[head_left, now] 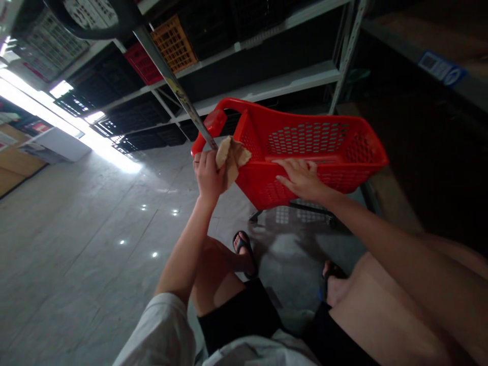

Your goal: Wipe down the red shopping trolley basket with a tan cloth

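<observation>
The red shopping cart (pixel 259 185) stands just in front of the person, its handle end to the left and its perforated basket stretching right. Beyond it runs a pale metal shelving rack (pixel 290 81) with dark lower bays; above and left of the cart, a red crate (pixel 142 63) and an orange crate (pixel 173 44) sit side by side among black crates (pixel 104 73). A metal pole (pixel 168 73) slants up from the cart's handle end, crossing in front of the shelving and partly covering those coloured crates. At that same end, the left hand (pixel 209 175) has its grip closed on a crumpled beige cloth (pixel 229 162), which lies against the cart's corner. The right hand (pixel 299 178) rests on the cart's near rim, its grip loose, fingers laid over the edge. Close below the cart are two feet in black flip-flops (pixel 247 254). Right of the cart, in deep shadow, a ledge bears a blue-and-white label (pixel 442 67). Grey tiled floor (pixel 95 229) spreads left of the cart, under a dim room, with a bright reflected streak farther off beside a white box (pixel 57 145).
</observation>
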Demonstrator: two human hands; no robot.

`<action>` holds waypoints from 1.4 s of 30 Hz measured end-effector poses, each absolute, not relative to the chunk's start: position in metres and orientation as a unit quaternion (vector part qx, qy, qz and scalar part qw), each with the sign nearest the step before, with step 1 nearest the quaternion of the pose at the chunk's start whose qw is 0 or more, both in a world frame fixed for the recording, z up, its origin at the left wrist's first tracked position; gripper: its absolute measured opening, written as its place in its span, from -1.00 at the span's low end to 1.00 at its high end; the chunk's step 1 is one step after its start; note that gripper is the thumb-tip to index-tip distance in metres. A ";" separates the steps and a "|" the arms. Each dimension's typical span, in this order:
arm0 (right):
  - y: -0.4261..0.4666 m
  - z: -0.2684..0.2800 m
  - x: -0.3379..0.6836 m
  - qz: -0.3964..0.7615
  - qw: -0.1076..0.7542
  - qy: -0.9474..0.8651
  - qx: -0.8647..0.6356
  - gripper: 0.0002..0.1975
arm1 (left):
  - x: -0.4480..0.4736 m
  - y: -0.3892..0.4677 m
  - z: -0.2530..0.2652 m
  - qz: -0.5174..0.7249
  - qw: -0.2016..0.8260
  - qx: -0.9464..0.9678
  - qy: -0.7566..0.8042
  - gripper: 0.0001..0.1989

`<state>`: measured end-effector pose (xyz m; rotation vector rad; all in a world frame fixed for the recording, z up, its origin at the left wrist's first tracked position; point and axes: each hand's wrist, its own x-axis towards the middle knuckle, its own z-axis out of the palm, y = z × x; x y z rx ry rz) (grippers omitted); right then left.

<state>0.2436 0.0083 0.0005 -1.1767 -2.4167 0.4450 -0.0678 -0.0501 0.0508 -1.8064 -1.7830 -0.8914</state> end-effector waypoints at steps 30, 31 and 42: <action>0.031 0.021 0.252 0.313 0.201 -0.833 -0.410 -0.38 | 0.049 -0.023 -0.132 0.127 0.070 -0.953 -0.267 -0.73; 0.031 0.021 0.251 0.312 0.199 -0.831 -0.416 -0.38 | 0.054 -0.024 -0.138 0.133 0.055 -0.954 -0.264 -0.74; 0.045 0.012 0.251 0.289 0.216 -0.841 -0.404 -0.35 | -0.020 -0.017 0.016 -0.044 0.050 -0.903 -0.425 -0.67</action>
